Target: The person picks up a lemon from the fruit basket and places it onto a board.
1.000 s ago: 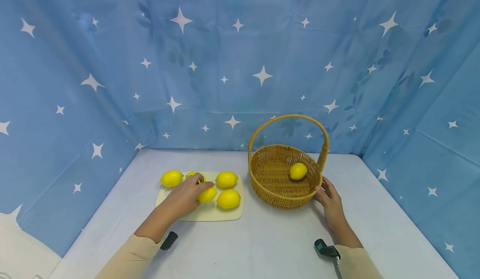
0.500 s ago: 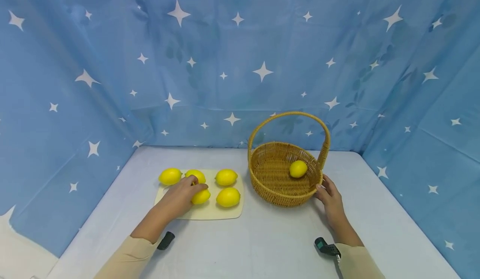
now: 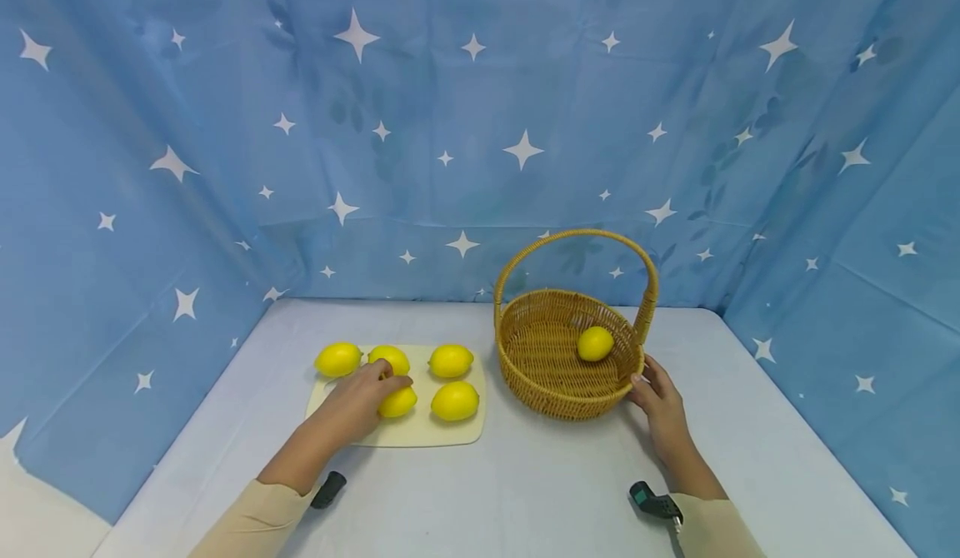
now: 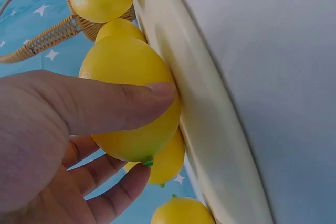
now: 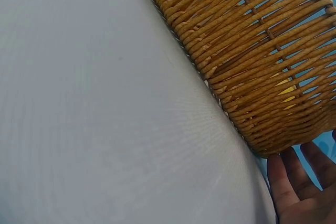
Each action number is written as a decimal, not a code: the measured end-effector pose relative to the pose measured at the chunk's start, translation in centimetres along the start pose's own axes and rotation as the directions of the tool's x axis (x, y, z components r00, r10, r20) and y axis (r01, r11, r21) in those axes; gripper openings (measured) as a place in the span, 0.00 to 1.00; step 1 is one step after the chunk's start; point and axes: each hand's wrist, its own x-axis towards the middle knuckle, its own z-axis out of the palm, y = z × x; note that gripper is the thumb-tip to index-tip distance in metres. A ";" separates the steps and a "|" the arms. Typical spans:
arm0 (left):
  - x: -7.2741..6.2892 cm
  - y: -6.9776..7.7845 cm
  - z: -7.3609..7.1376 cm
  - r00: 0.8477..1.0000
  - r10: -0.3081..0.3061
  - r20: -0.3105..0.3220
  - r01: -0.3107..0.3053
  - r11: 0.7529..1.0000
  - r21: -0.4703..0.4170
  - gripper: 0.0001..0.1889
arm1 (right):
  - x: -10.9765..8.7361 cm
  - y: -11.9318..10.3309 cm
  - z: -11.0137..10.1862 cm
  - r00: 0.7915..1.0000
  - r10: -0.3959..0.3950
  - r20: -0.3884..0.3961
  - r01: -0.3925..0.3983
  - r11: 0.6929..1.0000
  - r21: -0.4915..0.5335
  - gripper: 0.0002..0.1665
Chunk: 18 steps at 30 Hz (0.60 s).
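My left hand holds a yellow lemon low over a cream board. In the left wrist view the thumb lies across this lemon, its green-tipped end toward the curled fingers. Several more lemons are about it: one at the board's back left corner, one behind the hand, and two to the right. At the right, my right hand grips the side of a wicker basket, thumb at its rim and fingers outside. One lemon sits inside the basket.
A white-covered table carries everything. The basket's tall arched handle stands upright. Blue curtains with white stars enclose the back and sides. Dark devices sit at the left wrist and right wrist.
My left hand has drawn the lemon a little to the left and toward me over the board, away from the front right lemon. My right hand and the basket have stayed in place.
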 end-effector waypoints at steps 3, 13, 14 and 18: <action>0.1 0.1 0.0 1.000 0.006 0.000 -0.006 1.000 0.002 0.29 | 0.0 0.0 -0.1 1.000 -0.004 -0.001 0.004 1.000 -0.001 0.38; 0.0 0.4 -0.5 1.000 0.002 0.024 -0.003 1.000 0.028 0.30 | 0.5 1.3 -0.3 1.000 -0.003 -0.022 0.003 1.000 -0.003 0.38; 0.0 0.4 -0.6 1.000 -0.006 0.030 0.005 0.999 0.031 0.30 | 0.5 1.3 -0.3 1.000 0.001 -0.021 -0.001 1.000 -0.001 0.38; -0.1 0.5 -0.8 0.999 -0.021 0.040 0.020 0.999 0.035 0.32 | 0.4 1.1 -0.2 1.000 0.009 -0.021 -0.008 1.000 0.005 0.38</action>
